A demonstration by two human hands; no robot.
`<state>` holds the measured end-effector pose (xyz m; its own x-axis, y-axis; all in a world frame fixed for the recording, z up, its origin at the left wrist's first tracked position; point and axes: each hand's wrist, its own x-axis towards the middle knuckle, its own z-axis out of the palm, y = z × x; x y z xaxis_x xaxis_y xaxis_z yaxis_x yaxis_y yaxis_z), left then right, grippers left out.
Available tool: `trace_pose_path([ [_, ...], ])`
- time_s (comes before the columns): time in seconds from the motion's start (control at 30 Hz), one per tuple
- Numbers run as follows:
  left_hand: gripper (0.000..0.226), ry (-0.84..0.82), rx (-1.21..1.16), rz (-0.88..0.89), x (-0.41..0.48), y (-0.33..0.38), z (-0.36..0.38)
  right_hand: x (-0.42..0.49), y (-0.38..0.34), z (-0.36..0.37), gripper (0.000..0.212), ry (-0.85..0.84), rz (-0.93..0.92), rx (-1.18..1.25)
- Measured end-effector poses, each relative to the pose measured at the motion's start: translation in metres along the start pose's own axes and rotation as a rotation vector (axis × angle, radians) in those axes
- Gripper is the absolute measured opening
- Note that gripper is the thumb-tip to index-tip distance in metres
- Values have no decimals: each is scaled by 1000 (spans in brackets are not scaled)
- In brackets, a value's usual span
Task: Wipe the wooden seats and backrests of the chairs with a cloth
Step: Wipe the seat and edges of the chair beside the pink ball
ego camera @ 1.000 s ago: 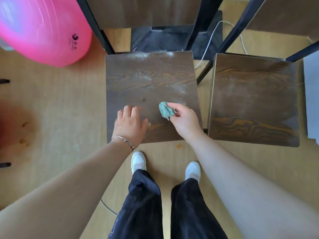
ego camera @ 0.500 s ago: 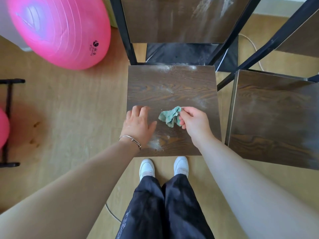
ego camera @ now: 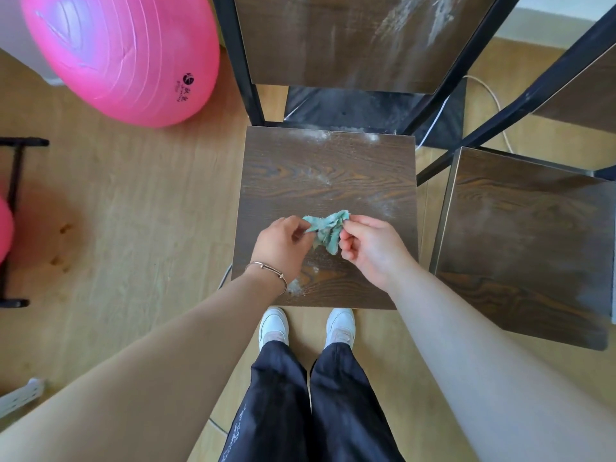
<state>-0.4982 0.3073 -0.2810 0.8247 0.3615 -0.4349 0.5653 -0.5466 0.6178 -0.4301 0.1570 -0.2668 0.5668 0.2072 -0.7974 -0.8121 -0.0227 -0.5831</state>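
A small crumpled teal cloth (ego camera: 327, 229) hangs just above the dark wooden seat (ego camera: 328, 175) of the chair in front of me. My left hand (ego camera: 283, 248) pinches its left edge and my right hand (ego camera: 371, 248) pinches its right edge, stretching it between them. White dust streaks lie on the seat's far edge and near its front left. The chair's wooden backrest (ego camera: 353, 38) rises behind, smeared with white dust at its right side. A second chair's wooden seat (ego camera: 526, 241) stands to the right.
A big pink exercise ball (ego camera: 123, 55) rests on the wooden floor at the far left. Black metal chair frames (ego camera: 520, 105) cross the upper right. A white cable (ego camera: 496, 105) runs behind the chairs. A black rack (ego camera: 13, 221) stands at the left edge. My white shoes (ego camera: 273, 325) touch the seat's front.
My left hand has lifted off the seat and taken hold of the cloth's left edge. The cloth is now spread between both hands. The view has tilted up toward the backrest.
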Motion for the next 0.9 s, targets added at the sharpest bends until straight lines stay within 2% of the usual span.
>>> trace_pose_path([
  [0.1, 14, 52, -29, -78, 4, -1, -3, 1, 1, -9, 10, 51, -36, -68],
  [0.3, 13, 70, 23, -191, 13, -17, -16, 11, -1, -44, 18, 304, -120, -299],
  [0.4, 31, 46, 92, -248, 15, -20, -20, 13, -1, -53, 13, 284, -140, -356],
  [0.47, 35, -15, 50, -333, 15, -22, -16, 14, 1, -56, 12, 249, -138, -385],
  [0.57, 34, -94, -59, -475, 14, -28, -6, 15, 10, -63, 13, 203, -126, -484],
  [0.67, 22, -218, -146, -640, 8, -31, 4, 16, 22, -74, 16, 167, -104, -596],
  [0.73, 16, -240, -210, -696, 2, -36, 10, 18, 32, -81, 16, 164, -88, -762],
  [0.8, 23, -238, -179, -661, -1, -39, 12, 20, 39, -85, 16, 162, -107, -1118],
  [0.83, 31, -221, -70, -610, -2, -42, 12, 21, 42, -85, 19, 169, -146, -1280],
  [0.9, 36, -93, 186, -505, -3, -47, 9, 22, 44, -77, 23, 167, -290, -1405],
])
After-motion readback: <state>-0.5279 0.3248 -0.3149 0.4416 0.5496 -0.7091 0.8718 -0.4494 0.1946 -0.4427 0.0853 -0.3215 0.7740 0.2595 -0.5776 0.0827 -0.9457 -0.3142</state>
